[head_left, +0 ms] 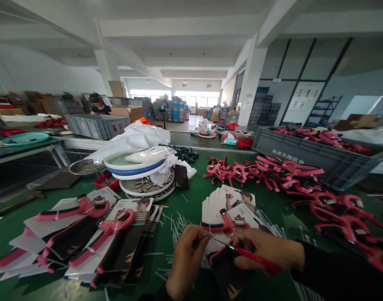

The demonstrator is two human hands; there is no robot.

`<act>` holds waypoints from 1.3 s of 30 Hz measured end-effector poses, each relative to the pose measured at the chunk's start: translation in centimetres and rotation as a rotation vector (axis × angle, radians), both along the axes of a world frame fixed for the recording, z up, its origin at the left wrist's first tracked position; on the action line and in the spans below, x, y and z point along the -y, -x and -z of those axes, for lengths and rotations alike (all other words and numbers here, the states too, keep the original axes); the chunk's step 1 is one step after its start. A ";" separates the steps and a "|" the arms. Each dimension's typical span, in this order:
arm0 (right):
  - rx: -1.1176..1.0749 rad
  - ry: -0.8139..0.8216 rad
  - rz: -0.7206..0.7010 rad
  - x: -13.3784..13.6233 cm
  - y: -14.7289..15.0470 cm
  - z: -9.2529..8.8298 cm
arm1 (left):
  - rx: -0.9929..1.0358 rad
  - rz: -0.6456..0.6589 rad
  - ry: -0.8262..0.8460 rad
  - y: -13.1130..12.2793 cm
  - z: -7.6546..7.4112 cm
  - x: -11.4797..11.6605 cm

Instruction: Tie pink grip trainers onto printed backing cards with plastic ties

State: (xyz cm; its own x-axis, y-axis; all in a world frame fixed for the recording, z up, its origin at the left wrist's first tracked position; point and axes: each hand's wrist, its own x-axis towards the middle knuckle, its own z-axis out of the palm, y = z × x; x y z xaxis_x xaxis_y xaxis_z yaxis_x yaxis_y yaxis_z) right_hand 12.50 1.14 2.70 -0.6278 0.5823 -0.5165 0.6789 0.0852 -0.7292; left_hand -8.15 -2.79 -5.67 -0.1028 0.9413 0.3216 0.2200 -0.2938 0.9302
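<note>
My left hand [189, 257] is closed, thumb and finger pinching the thin white end of a cable tie [210, 229]. My right hand [268, 250] wraps around a red-handled tool [257, 258]; its slim metal tip points left and reaches my left fingertips. Just beyond both hands, a pink and black hand grip strengthener [227, 221] with a coil spring lies on a printed card [231, 271]. My hands and the tool partly cover it. Which kind of tool it is, I cannot tell.
Finished-looking carded hand grips [103, 238] pile up at left. Loose pink grips [282, 171] and a full grey crate [304, 152] stand at right. Stacked cards [212, 205], scattered cable ties [179, 225] and a basin of metal parts [147, 186] share the green table [182, 198].
</note>
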 end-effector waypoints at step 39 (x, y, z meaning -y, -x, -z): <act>-0.085 0.230 0.070 0.8 1.0 0.2 | -0.119 -0.091 -0.099 0.2 1.8 2.0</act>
